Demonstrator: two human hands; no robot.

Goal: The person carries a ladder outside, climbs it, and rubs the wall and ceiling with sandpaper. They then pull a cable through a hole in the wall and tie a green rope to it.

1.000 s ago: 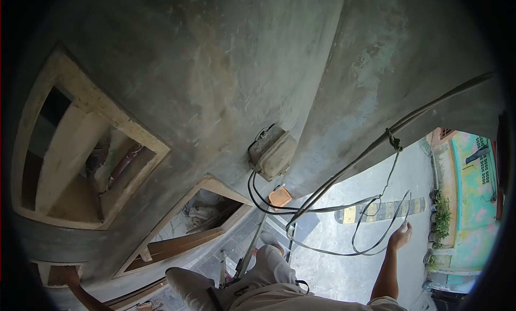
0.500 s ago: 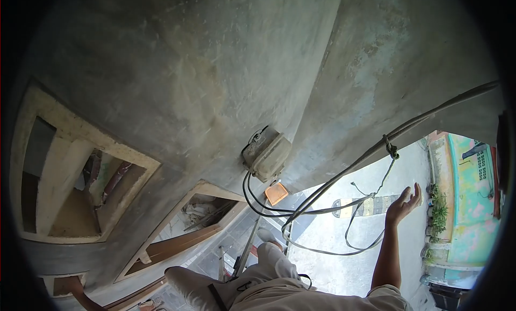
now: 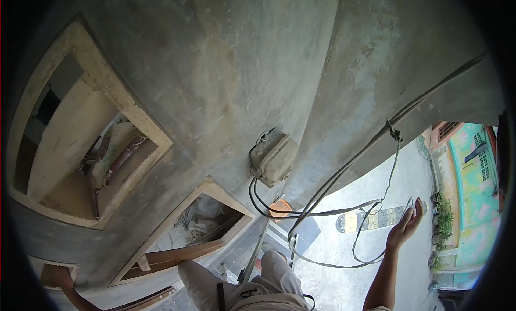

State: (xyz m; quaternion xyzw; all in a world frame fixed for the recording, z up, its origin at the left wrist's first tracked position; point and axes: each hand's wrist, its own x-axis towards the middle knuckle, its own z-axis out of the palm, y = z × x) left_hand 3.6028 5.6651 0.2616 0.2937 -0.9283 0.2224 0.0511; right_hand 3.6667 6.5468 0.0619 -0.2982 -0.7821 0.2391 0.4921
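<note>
The right hand (image 3: 404,226) was spread wide, palm up, grasping nothing. The loose black cable (image 3: 344,266) hung in a loop just below and beside its fingertips, perhaps touching them. Up and left of this hand, the cable was already tied with a knot (image 3: 395,132) to the thick line (image 3: 430,93), and further left it ran into the grey box (image 3: 274,158) on the wall. It seemed the slack loop was not yet gathered. The left hand (image 3: 55,277) rested far away at a wall opening (image 3: 134,257); I cannot tell its grip.
</note>
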